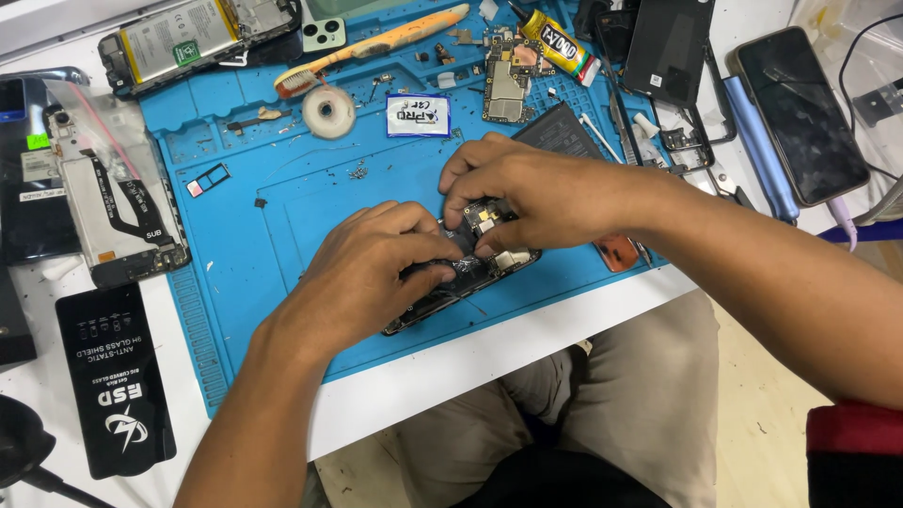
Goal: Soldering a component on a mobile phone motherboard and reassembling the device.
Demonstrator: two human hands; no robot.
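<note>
Both hands are closed on an opened phone (461, 277) on the blue mat (245, 235): left hand (376, 273) steadying, right hand (527, 193) pinching inside. Light, rigid, fragile; best held by edges.

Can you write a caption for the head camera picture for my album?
Both hands, left hand and right hand, press on an opened phone on a blue mat.

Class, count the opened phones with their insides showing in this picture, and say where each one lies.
3. One under both hands on the blue mat; one with its battery showing at top left; one in a clear bag at the mat's left edge. More may be hidden.
</note>
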